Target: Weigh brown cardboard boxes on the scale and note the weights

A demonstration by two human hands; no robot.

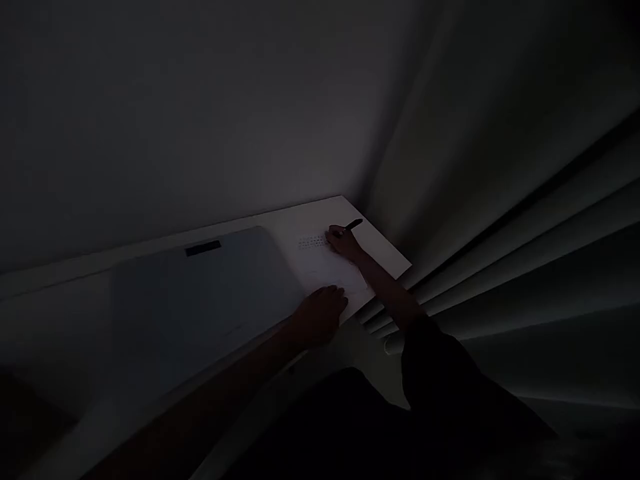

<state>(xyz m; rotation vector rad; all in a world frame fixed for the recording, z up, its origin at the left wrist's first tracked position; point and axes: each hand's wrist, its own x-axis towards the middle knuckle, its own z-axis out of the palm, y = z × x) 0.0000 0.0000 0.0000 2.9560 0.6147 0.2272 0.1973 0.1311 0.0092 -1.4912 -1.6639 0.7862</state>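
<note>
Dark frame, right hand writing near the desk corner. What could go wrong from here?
1. The light is very low, so the written lines on the paper barely show; the right hand with the pen may drift off line.
2. The paper lies close to the desk corner and could slide off if the left hand lifts.

In the dim light, my right hand [344,244] is gripping a black pen [353,225] over a white sheet of paper [325,267] showing faint grey rows of marks. Left of my left hand [320,315], a pale blue-grey mat [200,307] is bearing a black strip [203,248]. A white desk [385,257] is lying underneath.
</note>
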